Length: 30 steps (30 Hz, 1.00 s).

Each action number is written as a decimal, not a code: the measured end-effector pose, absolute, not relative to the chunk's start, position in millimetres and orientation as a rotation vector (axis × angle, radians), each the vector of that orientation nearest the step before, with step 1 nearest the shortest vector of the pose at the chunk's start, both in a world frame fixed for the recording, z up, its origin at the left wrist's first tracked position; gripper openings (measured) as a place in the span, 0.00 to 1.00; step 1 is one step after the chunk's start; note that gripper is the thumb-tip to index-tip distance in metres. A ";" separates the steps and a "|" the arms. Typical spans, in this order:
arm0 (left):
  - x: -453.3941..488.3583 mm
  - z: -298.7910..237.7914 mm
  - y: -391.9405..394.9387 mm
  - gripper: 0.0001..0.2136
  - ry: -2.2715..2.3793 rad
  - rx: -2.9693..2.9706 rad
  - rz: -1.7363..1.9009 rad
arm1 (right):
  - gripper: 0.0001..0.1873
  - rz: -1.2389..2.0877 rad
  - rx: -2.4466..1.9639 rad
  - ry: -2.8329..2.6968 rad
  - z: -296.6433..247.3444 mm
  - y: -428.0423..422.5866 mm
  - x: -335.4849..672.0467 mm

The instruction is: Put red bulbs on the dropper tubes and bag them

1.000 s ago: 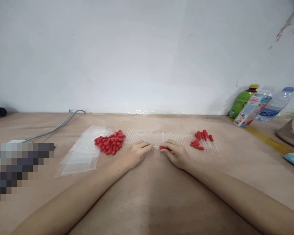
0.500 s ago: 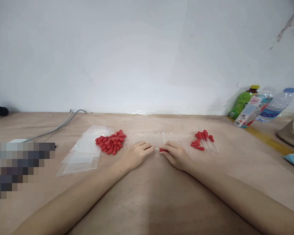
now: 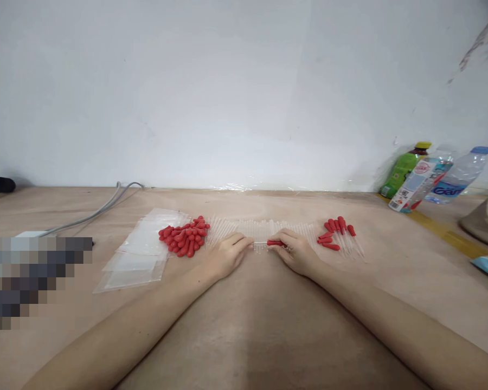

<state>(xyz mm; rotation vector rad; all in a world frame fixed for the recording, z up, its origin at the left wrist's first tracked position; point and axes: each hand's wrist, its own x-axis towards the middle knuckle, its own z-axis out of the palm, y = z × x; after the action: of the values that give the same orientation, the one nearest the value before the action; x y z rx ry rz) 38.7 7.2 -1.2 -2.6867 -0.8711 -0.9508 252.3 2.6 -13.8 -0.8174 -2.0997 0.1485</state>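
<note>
My left hand [image 3: 230, 254] is closed, fingertips pinching one end of a clear thin dropper tube [image 3: 260, 242]. The tube lies level across the gap between my hands. In my right hand [image 3: 296, 252], thumb and fingers grip a red rubber bulb [image 3: 274, 243], whose narrow end points left at the tube. Whether the tube's end sits inside the bulb is too small to tell. Just behind both hands, many loose clear tubes [image 3: 248, 227] lie side by side. A heap of red bulbs [image 3: 185, 238] is left of my left hand.
Right of my right hand lie several droppers with red bulbs [image 3: 341, 223] and a few loose bulbs [image 3: 330, 246]. Clear plastic bags [image 3: 138, 244] are stacked at left. Grey cables [image 3: 93, 212] run behind them. Bottles [image 3: 421, 176] stand at the back right, near a white wall [image 3: 244, 97].
My hands have moved slightly apart, so more of the tube shows between them. More of the red bulb is visible in my right hand. The heaps are unchanged.
</note>
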 end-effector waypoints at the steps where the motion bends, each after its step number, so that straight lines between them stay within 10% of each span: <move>1: 38.6 -1.9 6.3 0.09 -0.880 -2.703 -0.960 | 0.06 0.152 -0.822 -2.118 -13.5 1.8 251.9; 22: 39.6 -7.6 -3.1 0.11 -0.889 -2.853 -0.977 | 0.09 0.135 -0.732 -2.335 -7.8 -4.7 245.2; 30: 42.9 -4.1 -0.3 0.10 -1.006 -2.864 -1.153 | 0.12 0.670 -0.847 -1.852 -6.8 0.4 246.9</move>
<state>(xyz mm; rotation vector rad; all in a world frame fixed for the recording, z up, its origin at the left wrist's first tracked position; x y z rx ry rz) 42.9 -0.3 -4.1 -2.8644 -1.0055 -1.1529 246.9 0.4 -6.8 -0.8473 -1.8516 0.6696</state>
